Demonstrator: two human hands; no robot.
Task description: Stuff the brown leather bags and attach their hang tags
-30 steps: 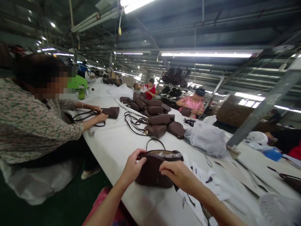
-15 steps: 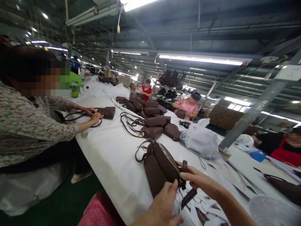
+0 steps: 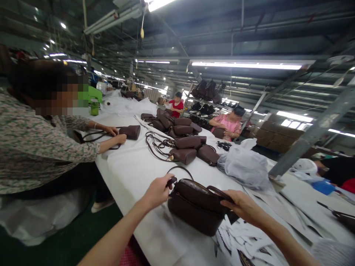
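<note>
A dark brown handbag (image 3: 194,210) with a zip along its upper side stands on the white-covered table right in front of me. My left hand (image 3: 158,191) is closed round a dark strap end at the bag's left corner, and a thin strap loop arches behind it. At the bag's right end my right hand (image 3: 242,204) pinches the dark strap (image 3: 219,193) between thumb and fingers. Part of the bag's right end is hidden by that hand. White paper strips (image 3: 244,236) lie beside the bag, below my right forearm.
Several brown handbags (image 3: 183,130) are piled further back, some with straps trailing. A clear plastic bag (image 3: 244,162) sits right of them, near a slanted metal post (image 3: 313,129). At the left, a co-worker (image 3: 55,147) handles another brown bag (image 3: 130,132). Other people work across the table.
The handbag has turned so its long side faces me. My left hand has moved from its near end to the strap at the left corner. My right hand stays at the right end.
</note>
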